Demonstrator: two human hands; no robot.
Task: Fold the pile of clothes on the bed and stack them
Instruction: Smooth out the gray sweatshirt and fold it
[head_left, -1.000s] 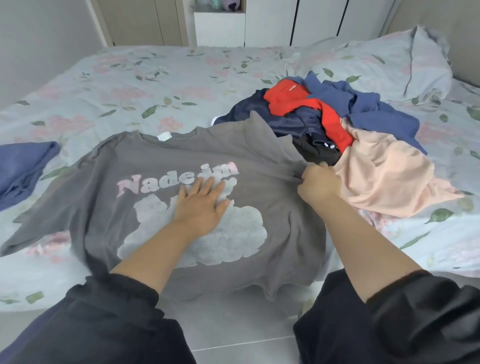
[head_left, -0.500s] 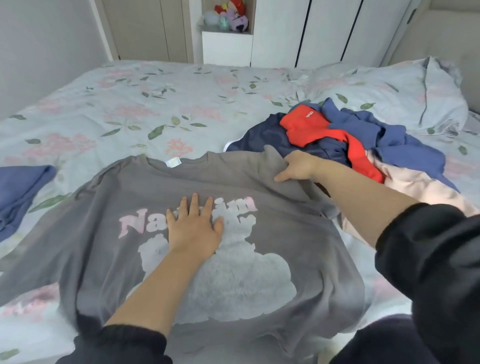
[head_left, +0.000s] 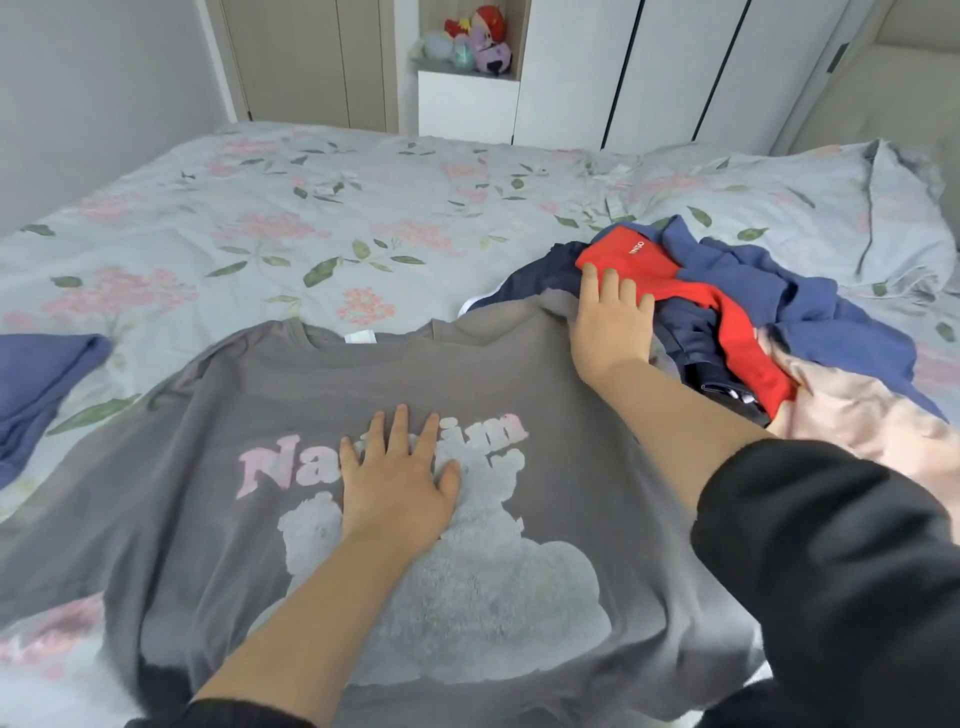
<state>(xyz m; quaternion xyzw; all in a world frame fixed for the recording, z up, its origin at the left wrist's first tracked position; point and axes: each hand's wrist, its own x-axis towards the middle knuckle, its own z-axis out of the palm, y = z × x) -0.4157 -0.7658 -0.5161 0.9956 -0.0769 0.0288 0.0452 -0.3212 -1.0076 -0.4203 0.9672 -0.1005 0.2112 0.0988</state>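
The grey T-shirt (head_left: 218, 545) lies print up across the near edge of the bed (head_left: 311, 208), one shoulder bunched against the pile of clothes (head_left: 779, 296). The left grip (head_left: 397, 488) presses flat on the print, fingers spread. The right grip (head_left: 610, 322) lies flat on that shoulder, straight fingers reaching a red garment (head_left: 639, 260). The cloth looks light, limp and quick to crease, so it is probably best pinched at shoulder seam and hem.
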